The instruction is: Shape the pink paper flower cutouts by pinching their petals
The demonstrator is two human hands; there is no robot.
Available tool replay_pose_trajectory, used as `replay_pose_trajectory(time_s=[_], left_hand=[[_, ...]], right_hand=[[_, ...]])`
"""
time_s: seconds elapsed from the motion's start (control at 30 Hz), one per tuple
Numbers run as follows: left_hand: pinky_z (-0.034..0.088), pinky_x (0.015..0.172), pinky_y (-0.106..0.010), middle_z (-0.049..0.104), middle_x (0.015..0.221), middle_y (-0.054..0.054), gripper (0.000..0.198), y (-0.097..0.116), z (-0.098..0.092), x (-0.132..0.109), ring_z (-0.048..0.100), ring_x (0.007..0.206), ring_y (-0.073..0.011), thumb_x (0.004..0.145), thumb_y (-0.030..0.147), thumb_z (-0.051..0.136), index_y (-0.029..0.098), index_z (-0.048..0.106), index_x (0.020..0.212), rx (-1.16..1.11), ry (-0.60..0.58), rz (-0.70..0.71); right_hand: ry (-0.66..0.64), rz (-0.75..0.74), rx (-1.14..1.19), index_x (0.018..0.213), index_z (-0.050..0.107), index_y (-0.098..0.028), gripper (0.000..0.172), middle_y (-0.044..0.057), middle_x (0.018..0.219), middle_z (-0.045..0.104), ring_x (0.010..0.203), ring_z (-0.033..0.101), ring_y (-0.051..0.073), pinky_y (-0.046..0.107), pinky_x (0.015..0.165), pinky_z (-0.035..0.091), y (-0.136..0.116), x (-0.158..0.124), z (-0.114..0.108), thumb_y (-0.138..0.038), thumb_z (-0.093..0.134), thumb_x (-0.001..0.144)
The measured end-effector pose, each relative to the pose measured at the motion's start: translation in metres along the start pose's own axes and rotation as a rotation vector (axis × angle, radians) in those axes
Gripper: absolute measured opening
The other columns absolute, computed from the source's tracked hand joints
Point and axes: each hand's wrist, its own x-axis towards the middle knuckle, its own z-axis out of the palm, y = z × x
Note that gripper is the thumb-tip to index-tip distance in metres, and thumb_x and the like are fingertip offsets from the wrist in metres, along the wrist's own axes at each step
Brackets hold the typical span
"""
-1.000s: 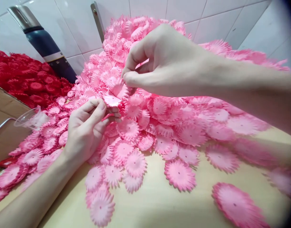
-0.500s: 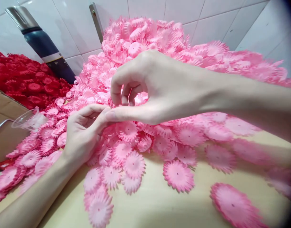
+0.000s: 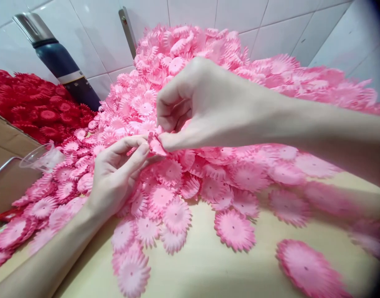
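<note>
Between my two hands is a small pink scalloped flower-petal piece (image 3: 157, 145), bunched up and seen partly edge-on. My left hand (image 3: 117, 169) is closed in a pinch, its thumb and index finger at the piece's left side. From above right, my right hand (image 3: 205, 107) pinches the same piece between thumb and curled fingers; its other fingers fold into the palm. Behind and below both hands spreads a large heap of pink petal discs (image 3: 208, 49), each with a notched rim and a small centre hole.
Loose discs (image 3: 235, 229) lie on the pale tabletop (image 3: 208, 265). At the left are red petal pieces (image 3: 28, 103), a dark blue bottle (image 3: 67, 68) leaning against the tiled wall (image 3: 192, 12), a clear plastic cup (image 3: 42, 157) and a cardboard box (image 3: 10, 174).
My right hand has moved slightly right and up, its fingers curling in more tightly. The pink piece, hidden before, now shows between the hands. The fingertips have drawn apart a little.
</note>
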Motion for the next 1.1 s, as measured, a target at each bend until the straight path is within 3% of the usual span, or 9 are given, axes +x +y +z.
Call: replay_pose_trajectory(time_s=[0.1, 0.2, 0.33, 0.47, 0.63, 0.8, 0.9, 1.0, 1.1], left_hand=[[0.059, 0.074, -0.017, 0.067, 0.087, -0.002, 0.012, -0.001, -0.004, -0.001, 0.066, 0.077, -0.0101, 0.073, 0.027, 0.08, 0.016, 0.076, 0.074, -0.009, -0.026, -0.026], [0.058, 0.07, -0.017, 0.067, 0.088, -0.002, 0.02, -0.002, -0.008, -0.001, 0.063, 0.074, -0.009, 0.074, 0.035, 0.079, 0.016, 0.072, 0.074, 0.05, -0.033, 0.043], [0.056, 0.077, -0.018, 0.065, 0.084, 0.001, 0.021, -0.004, -0.008, 0.001, 0.062, 0.077, -0.0084, 0.066, 0.011, 0.083, 0.018, 0.067, 0.076, 0.159, 0.026, 0.068], [0.057, 0.082, -0.02, 0.065, 0.085, 0.001, 0.024, -0.002, -0.003, 0.003, 0.065, 0.086, -0.0107, 0.063, 0.007, 0.084, 0.017, 0.066, 0.077, 0.136, 0.042, 0.093], [0.058, 0.076, -0.017, 0.061, 0.081, 0.004, 0.026, 0.003, 0.0, 0.002, 0.065, 0.072, -0.0065, 0.064, 0.005, 0.082, 0.017, 0.063, 0.076, 0.068, 0.048, 0.062], [0.06, 0.074, -0.017, 0.063, 0.08, 0.006, 0.028, 0.007, 0.001, 0.004, 0.067, 0.069, -0.006, 0.065, 0.0, 0.08, 0.018, 0.062, 0.076, -0.052, 0.031, 0.07], [0.06, 0.072, -0.015, 0.063, 0.073, 0.008, 0.022, 0.009, 0.0, 0.005, 0.065, 0.063, -0.0029, 0.066, 0.001, 0.079, 0.017, 0.064, 0.068, -0.106, 0.013, 0.085], [0.059, 0.08, -0.017, 0.067, 0.068, 0.006, 0.016, 0.01, -0.001, 0.005, 0.067, 0.068, -0.0047, 0.069, 0.006, 0.079, 0.02, 0.071, 0.067, -0.098, -0.005, 0.091], [0.059, 0.078, -0.017, 0.073, 0.079, 0.003, 0.018, 0.008, -0.002, 0.003, 0.068, 0.072, -0.0066, 0.066, 0.005, 0.079, 0.02, 0.076, 0.076, -0.08, 0.019, 0.092]], right_hand=[[0.029, -0.057, -0.085, 0.064, 0.049, -0.019, 0.021, -0.001, 0.068, 0.059, 0.064, 0.055, 0.012, 0.026, 0.053, 0.039, -0.005, 0.0, 0.006, -0.001, 0.06, 0.064], [0.029, -0.136, -0.182, 0.069, 0.052, -0.018, 0.016, 0.001, 0.074, 0.061, 0.067, 0.055, 0.012, 0.027, 0.057, 0.039, -0.007, 0.0, 0.009, -0.003, 0.058, 0.068], [0.016, -0.216, -0.211, 0.077, 0.058, -0.015, 0.015, 0.001, 0.076, 0.063, 0.069, 0.056, 0.012, 0.027, 0.061, 0.039, -0.007, 0.0, 0.009, -0.001, 0.055, 0.072], [0.024, -0.137, -0.144, 0.073, 0.061, -0.013, 0.021, 0.003, 0.078, 0.065, 0.073, 0.06, 0.013, 0.026, 0.064, 0.046, -0.004, 0.0, 0.003, 0.006, 0.056, 0.066], [0.075, -0.027, 0.09, 0.07, 0.058, -0.014, 0.019, 0.005, 0.075, 0.065, 0.073, 0.065, 0.016, 0.026, 0.057, 0.052, 0.004, 0.0, -0.007, 0.005, 0.058, 0.067], [0.165, 0.047, 0.1, 0.068, 0.055, -0.014, 0.018, 0.004, 0.075, 0.064, 0.075, 0.067, 0.015, 0.022, 0.058, 0.053, 0.003, 0.001, -0.009, 0.001, 0.065, 0.069], [0.268, 0.055, 0.152, 0.065, 0.053, -0.014, 0.023, 0.001, 0.072, 0.061, 0.072, 0.067, 0.013, 0.02, 0.057, 0.053, -0.002, 0.003, -0.004, 0.004, 0.067, 0.066], [0.367, 0.055, 0.21, 0.065, 0.055, -0.013, 0.024, -0.002, 0.067, 0.06, 0.066, 0.065, 0.009, 0.018, 0.056, 0.052, -0.005, 0.004, 0.002, 0.007, 0.068, 0.065], [0.332, -0.01, 0.193, 0.067, 0.056, -0.014, 0.023, -0.001, 0.072, 0.062, 0.069, 0.066, 0.01, 0.019, 0.059, 0.055, -0.006, 0.003, 0.003, 0.006, 0.066, 0.068]])
